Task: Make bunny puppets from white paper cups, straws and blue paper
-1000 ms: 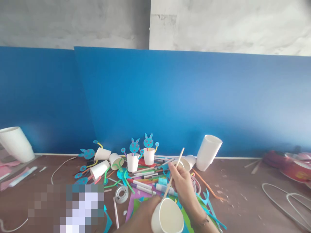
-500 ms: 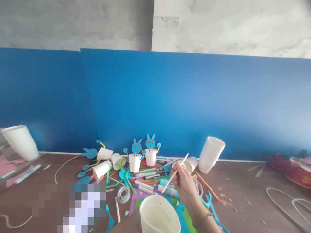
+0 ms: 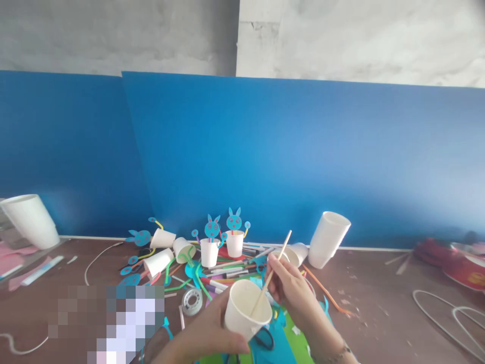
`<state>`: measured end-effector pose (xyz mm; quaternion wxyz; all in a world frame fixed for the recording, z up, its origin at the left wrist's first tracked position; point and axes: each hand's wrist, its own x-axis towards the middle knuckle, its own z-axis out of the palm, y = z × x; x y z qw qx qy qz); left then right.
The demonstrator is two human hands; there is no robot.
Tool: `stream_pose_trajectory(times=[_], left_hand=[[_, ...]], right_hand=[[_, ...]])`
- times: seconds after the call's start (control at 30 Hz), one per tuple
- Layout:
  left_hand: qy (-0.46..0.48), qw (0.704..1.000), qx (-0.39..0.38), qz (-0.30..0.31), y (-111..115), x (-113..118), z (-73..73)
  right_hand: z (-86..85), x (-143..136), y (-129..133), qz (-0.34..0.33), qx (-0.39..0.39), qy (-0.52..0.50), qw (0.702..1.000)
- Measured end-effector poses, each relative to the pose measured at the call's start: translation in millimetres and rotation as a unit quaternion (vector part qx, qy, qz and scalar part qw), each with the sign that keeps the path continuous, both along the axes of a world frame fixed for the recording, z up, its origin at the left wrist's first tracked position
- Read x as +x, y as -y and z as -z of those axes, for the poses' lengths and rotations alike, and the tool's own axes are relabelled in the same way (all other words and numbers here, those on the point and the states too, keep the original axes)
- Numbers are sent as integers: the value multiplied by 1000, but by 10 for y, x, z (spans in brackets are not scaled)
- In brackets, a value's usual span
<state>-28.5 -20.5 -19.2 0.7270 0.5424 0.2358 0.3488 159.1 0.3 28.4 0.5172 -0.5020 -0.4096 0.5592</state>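
Tilted in front of me, a white paper cup [image 3: 242, 323] is gripped by my left hand [image 3: 206, 328], thumb across its lower front. My right hand [image 3: 286, 283] pinches a thin wooden stick [image 3: 282, 246], whose lower end is inside the cup. Behind the cup stand two paper cups [image 3: 209, 253] bearing blue bunny faces. Other decorated cups [image 3: 159, 263] lie on their sides at left, with straw arms and blue paper heads. Markers [image 3: 231, 274] are heaped behind my hands. Part of a black-handled pair of scissors [image 3: 265, 339] shows below the held cup.
A roll of tape [image 3: 192, 302] lies left of the cup. Stacked white cups [image 3: 329, 240] stand at right, and another stack [image 3: 30, 222] at far left. An orange straw [image 3: 328, 292], white cables [image 3: 447, 311] and a red object [image 3: 464, 265] lie to the right. A blue partition [image 3: 265, 151] backs the table.
The held cup has risen and moved away from me, bringing my left hand's fingers into view. The stick's lower end has gone from above the cup to inside it.
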Motion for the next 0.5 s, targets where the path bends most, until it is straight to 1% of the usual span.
stream_pose_trajectory(times=[0.1,0.2,0.3,0.4,0.43,0.5], left_hand=[[-12,1000,-17,0,1,-26,29],[-13,1000,-12,2,-12,-34,53],[-2,1000,-4,1,-35,-23,81],[5,1000,9,-2,-51,-11,95],[5,1000,11,-5,-53,-10,93],[-3,1000,12,-12,-50,-12,82]], right_hand=[[9,38,-37,1,-19,4,1000],[14,42,-43,-21,-24,25,999],[0,4,1,-68,-17,67,995],[-50,-28,52,-116,2,94,989],[-72,-26,61,-117,14,92,989],[-113,0,60,-83,37,71,993]])
